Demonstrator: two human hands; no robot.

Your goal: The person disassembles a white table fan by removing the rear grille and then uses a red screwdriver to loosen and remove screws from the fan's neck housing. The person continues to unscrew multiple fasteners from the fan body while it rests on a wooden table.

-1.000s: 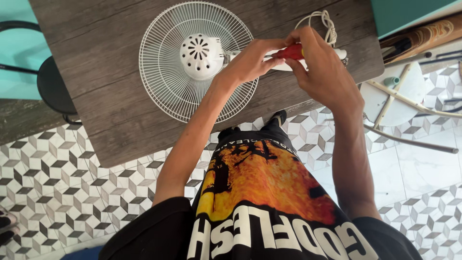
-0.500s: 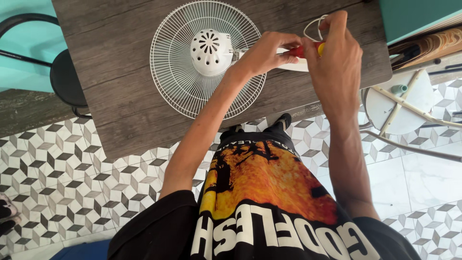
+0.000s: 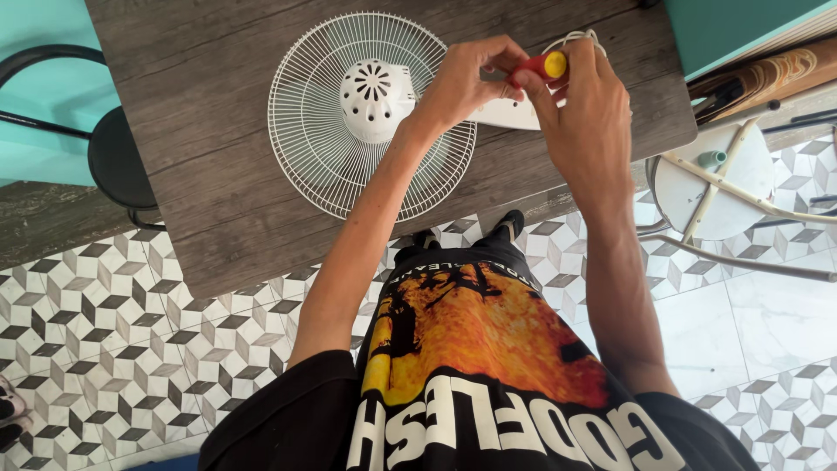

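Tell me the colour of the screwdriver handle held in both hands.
The screwdriver handle is red with a yellow end cap, seen in the head view.

Bright, even daylight; sharp focus

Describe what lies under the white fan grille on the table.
The white fan grille lies flat on the grey wooden table, whose planks show through its wires. The motor housing hides the centre; the left hand covers its right edge.

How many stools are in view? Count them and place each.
2. A black stool stands left of the wooden table; a white stool sits at its right. Others may be hidden under the table.
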